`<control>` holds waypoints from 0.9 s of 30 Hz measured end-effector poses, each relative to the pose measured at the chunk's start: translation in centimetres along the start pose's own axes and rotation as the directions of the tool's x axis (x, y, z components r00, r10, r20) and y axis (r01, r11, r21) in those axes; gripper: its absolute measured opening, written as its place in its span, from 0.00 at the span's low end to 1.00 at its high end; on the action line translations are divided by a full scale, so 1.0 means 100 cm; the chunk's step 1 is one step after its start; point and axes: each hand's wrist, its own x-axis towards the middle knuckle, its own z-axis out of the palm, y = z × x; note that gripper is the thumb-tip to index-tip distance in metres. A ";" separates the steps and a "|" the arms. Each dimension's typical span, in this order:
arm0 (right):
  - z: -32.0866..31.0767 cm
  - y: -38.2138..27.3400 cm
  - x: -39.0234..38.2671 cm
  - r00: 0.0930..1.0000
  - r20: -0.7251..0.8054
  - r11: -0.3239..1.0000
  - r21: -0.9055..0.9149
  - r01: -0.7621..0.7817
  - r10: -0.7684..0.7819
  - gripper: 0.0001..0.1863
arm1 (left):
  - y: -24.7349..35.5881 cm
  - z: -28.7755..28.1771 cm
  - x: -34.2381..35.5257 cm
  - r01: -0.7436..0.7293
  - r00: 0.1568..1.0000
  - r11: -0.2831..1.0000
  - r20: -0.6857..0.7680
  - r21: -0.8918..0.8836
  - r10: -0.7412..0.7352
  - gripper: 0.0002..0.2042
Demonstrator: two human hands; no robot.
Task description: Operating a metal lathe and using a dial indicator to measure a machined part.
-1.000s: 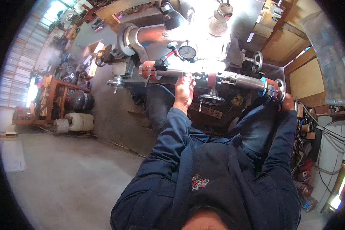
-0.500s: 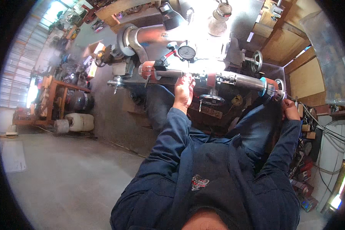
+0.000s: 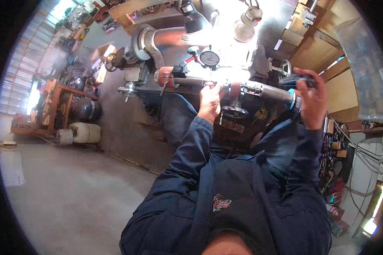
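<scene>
My left hand (image 3: 211, 101) reaches up to the horizontal metal workpiece (image 3: 219, 81) on the machine. Its fingers are closed around the lower side of the piece; strong glare hides their tips. A round dial indicator (image 3: 209, 58) on a red-jointed arm stands just above those fingers. Raised at the right end of the machine, my right hand (image 3: 314, 102) is closed on a dark object (image 3: 304, 80), smeared by motion, so I cannot make out its kind. Behind that object shows a handwheel (image 3: 285, 68). The steel cylinder (image 3: 274, 92) with a blue ring lies left of this hand.
Below the workpiece sits another handwheel (image 3: 235, 111) with a crank handle. A dark lamp head (image 3: 193, 19) hangs above the bright machine table. Wooden boards (image 3: 349, 87) and plastic sheeting (image 3: 364, 63) stand at the right. A white jug (image 3: 85, 132) lies on the floor at left.
My right hand has risen from beside the right-end handwheel and now shows a dark object in its grip. My left hand has shifted slightly right along the workpiece.
</scene>
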 end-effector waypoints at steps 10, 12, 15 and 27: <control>0.151 0.015 0.001 0.909 0.417 0.917 -0.352 0.187 -0.026 0.18 | -0.019 -0.016 0.017 -0.112 0.934 0.960 0.302 -0.256 0.190 0.12; 0.165 0.023 0.001 0.891 0.454 0.891 -0.403 0.207 -0.002 0.20 | -0.024 -0.020 0.020 -0.156 0.938 0.975 0.286 -0.158 0.196 0.11; 0.181 0.032 0.001 0.857 0.514 0.839 -0.451 0.304 -0.033 0.20 | -0.026 -0.025 0.026 -0.018 0.973 0.971 0.219 -0.238 0.072 0.10; 0.191 0.039 -0.011 0.812 0.565 0.769 -0.453 0.451 -0.144 0.22 | -0.015 -0.020 0.016 -0.066 0.962 0.988 0.252 -0.139 0.100 0.12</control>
